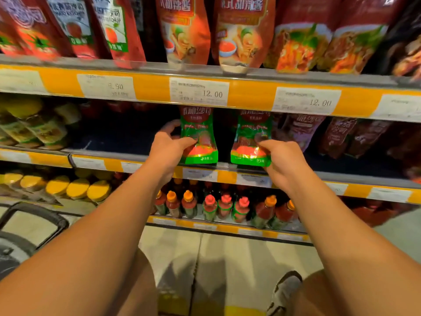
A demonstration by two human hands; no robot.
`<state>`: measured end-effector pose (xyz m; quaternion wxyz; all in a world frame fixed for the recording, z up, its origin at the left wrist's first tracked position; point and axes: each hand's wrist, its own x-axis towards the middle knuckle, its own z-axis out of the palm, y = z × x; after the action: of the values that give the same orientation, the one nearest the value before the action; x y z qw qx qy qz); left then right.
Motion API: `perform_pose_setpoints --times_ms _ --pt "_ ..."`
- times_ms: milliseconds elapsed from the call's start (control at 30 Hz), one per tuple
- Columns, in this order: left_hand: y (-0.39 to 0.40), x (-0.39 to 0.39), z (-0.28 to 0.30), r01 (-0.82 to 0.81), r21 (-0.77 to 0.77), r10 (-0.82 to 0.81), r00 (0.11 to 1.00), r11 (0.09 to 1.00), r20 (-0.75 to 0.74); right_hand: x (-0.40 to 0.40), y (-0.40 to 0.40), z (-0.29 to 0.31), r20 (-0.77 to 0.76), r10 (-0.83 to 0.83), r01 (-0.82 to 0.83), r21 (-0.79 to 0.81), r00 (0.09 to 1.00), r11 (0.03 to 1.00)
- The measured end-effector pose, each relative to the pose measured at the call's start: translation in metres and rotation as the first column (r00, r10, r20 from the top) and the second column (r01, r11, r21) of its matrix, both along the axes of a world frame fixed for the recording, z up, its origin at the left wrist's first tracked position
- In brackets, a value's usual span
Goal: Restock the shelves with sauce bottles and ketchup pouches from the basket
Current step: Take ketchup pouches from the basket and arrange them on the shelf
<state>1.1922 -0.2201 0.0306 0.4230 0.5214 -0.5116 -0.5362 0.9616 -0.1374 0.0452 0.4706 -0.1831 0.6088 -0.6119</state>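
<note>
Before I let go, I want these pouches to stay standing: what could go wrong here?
1. Each hand, left hand and right hand, holds a green pouch near the shelf lip; released there, either may tip forward.
2. A fall could hit the bottles below.

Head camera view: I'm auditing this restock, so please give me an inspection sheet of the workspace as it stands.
Surface: middle shelf, dark deck with a bare stretch to the left of the pouches.
Job's things: left green pouch and right green pouch stand upright at the shelf's front edge, apart; basket at lower left, contents not visible.
Clutter: nothing seen.
Grippers: left hand grips the left green pouch; right hand pinches the right green pouch.
Cables: nothing seen.
Surroundings: red pouches on the shelf above, price tags, sauce bottles below, yellow-lidded jars at left, tiled floor.
</note>
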Motion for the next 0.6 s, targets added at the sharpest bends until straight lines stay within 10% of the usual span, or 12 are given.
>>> perform_pose_setpoints --times_ms 600 --pt "-0.015 -0.020 -0.016 0.127 -0.085 -0.122 0.991 0.988 0.057 0.008 -0.035 -0.039 -0.506 -0.023 -0.040 -0.113 0.862 0.993"
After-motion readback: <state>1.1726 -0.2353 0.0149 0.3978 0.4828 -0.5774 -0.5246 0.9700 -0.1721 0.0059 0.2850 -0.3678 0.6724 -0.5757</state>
